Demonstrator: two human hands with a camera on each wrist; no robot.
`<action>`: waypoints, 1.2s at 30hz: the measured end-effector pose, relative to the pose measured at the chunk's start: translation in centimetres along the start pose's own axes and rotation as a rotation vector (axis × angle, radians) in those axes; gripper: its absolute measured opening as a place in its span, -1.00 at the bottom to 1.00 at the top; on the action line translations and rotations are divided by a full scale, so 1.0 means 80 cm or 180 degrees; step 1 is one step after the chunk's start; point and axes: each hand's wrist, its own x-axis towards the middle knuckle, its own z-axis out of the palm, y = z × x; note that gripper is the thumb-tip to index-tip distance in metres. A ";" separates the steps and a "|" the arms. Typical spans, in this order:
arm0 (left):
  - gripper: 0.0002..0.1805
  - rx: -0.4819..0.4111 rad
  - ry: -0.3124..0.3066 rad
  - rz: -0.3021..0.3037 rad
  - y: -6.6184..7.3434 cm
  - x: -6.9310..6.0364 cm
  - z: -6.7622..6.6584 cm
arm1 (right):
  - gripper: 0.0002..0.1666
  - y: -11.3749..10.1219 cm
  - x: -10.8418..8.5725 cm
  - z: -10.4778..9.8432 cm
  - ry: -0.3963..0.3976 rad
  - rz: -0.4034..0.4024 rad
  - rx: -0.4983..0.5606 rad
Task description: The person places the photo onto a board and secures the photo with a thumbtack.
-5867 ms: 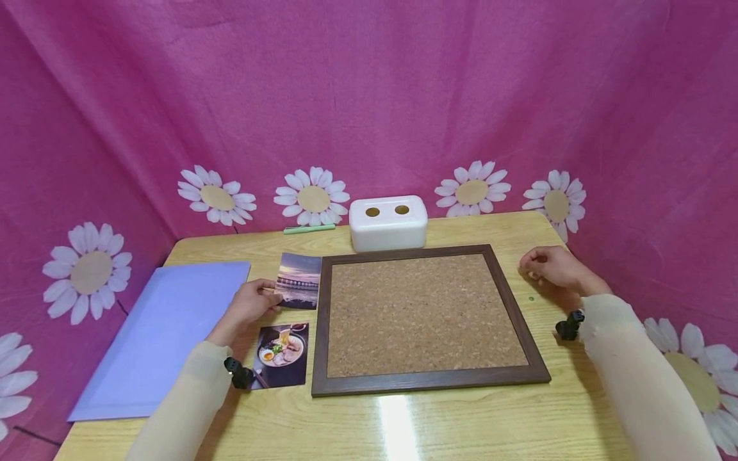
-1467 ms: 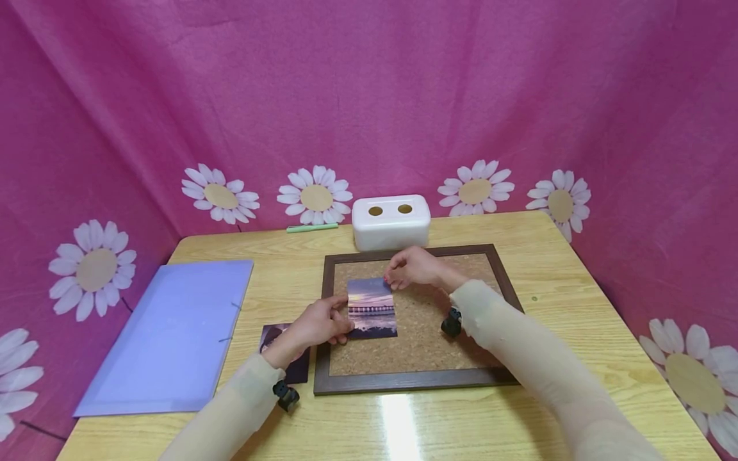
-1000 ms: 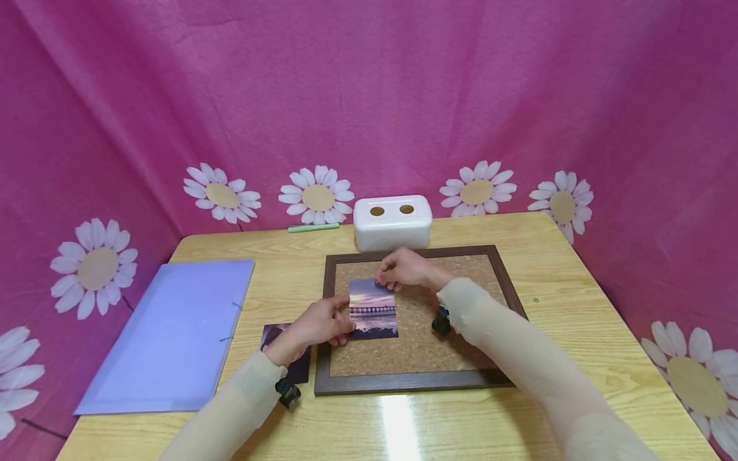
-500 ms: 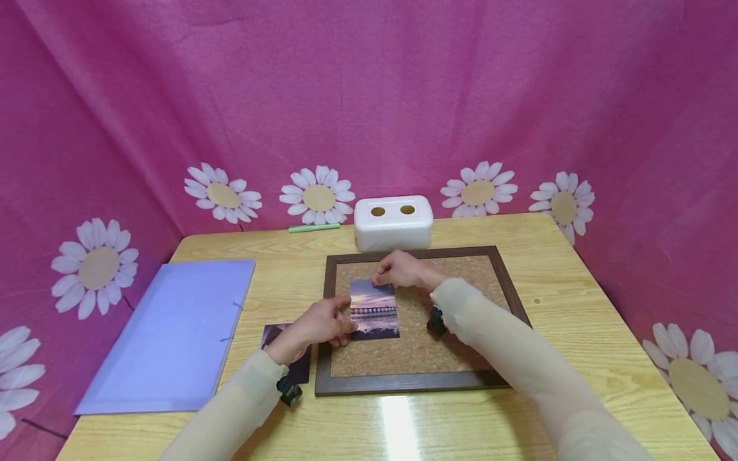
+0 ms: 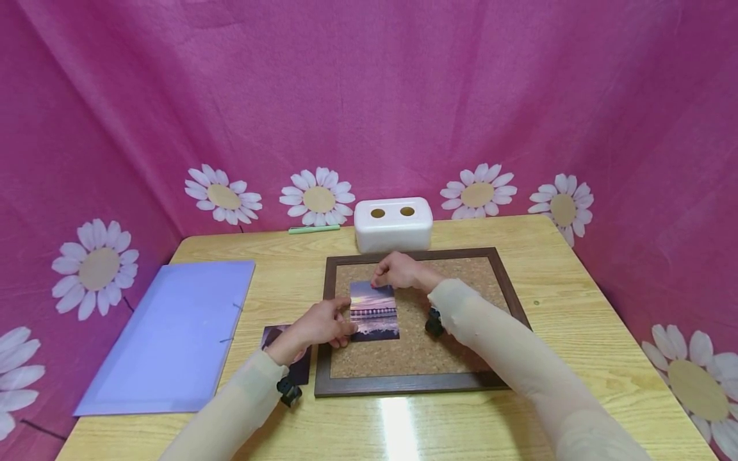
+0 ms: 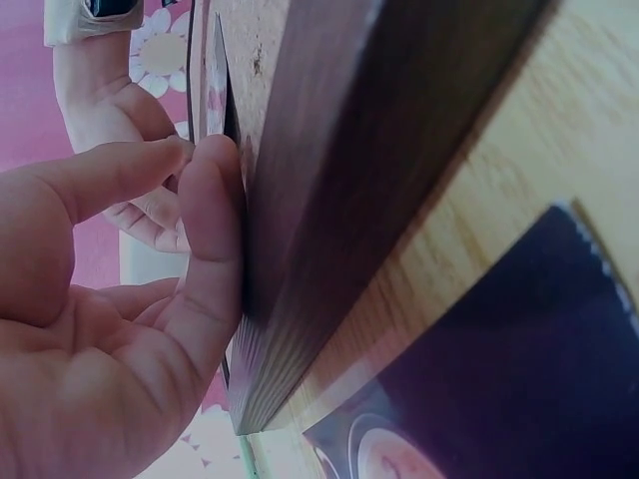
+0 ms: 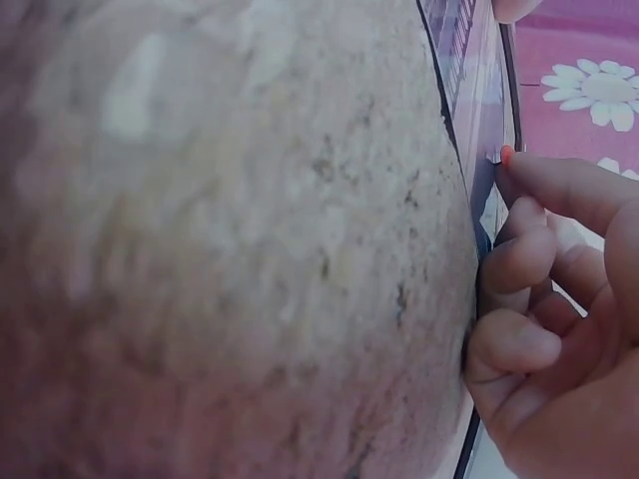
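A sunset photo of a pier [image 5: 373, 317] lies on the left part of a cork board [image 5: 375, 362] with a dark brown frame. My left hand [image 5: 319, 323] holds the photo by its left edge, thumb over the lower corner, the wrist crossing the board's frame. At the photo's top edge, my right hand [image 5: 399, 270] pinches a small red push pin [image 7: 506, 155] between thumb and forefinger. The pin's tip is hard to make out. Partly under my left wrist, a ramen photo [image 5: 301, 370] lies on the table; the left wrist view shows its dark corner beside the frame.
A translucent blue-purple folder [image 5: 167, 336] lies on the left of the table. Behind the board stands a white box with two round holes [image 5: 393, 230], with a green pen [image 5: 314, 228] to its left. A pink curtain with daisies surrounds the table.
The pier photo went from the table onto the cork board with my left hand. My right hand came in from the right with the red pin, then shifted slightly left along the photo's top.
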 end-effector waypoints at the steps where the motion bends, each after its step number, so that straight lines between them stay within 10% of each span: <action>1: -0.24 0.0005 -0.0001 0.0005 0.000 0.000 0.000 | -0.90 0.000 0.000 0.000 0.0005 0.0017 0.0003; 36: -0.28 -0.0079 0.0032 0.0118 -0.002 -0.002 -0.003 | -0.91 -0.003 -0.005 -0.001 0.0150 -0.0092 -0.0016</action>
